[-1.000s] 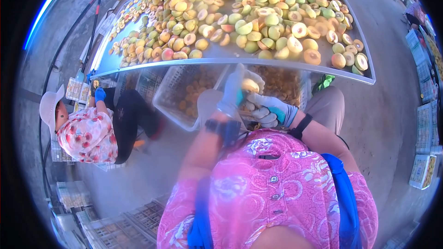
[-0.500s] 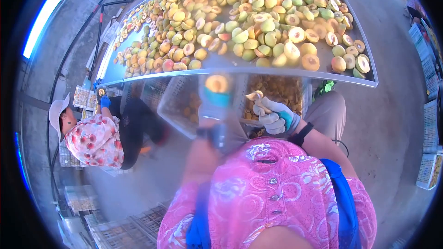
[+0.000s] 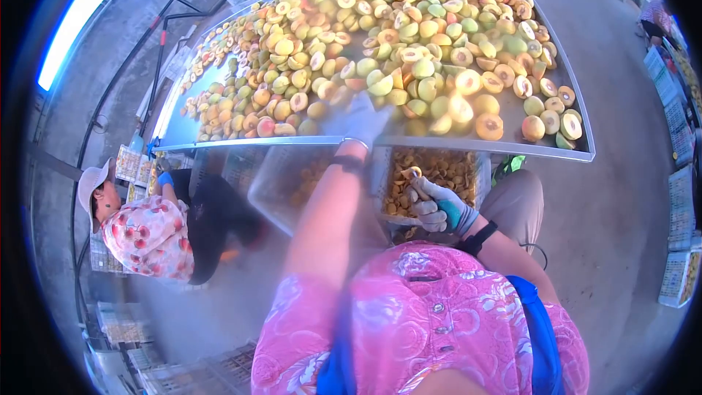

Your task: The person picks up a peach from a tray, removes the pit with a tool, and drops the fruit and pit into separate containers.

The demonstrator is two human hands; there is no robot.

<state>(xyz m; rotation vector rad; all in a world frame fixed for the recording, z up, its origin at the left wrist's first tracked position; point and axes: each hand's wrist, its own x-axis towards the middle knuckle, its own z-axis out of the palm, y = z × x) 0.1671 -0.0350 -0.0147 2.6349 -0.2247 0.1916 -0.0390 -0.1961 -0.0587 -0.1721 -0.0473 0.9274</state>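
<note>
My left hand (image 3: 360, 118), in a pale glove, reaches over the near edge of the metal table (image 3: 439, 143) to the halved fruit (image 3: 380, 82). It is smeared by motion, so its fingers and anything in them cannot be made out. Lower right, my right hand (image 3: 437, 206), in a grey and teal glove, is closed around a small pitting tool (image 3: 417, 178) with a curved tip. That hand is above a crate (image 3: 481, 183) of brown pits or scraps (image 3: 431, 161). Another crate (image 3: 267, 194) stands beneath my left forearm.
A co-worker (image 3: 146, 230) in a hat and flowered shirt sits at the left, near crates (image 3: 130, 164). Stacked crates (image 3: 680, 205) line the right side. Black hoses (image 3: 110, 88) run at the upper left.
My left hand has moved up from below the table edge, where it held a fruit half, to the fruit on the table. My right hand has shifted slightly down and still grips the tool.
</note>
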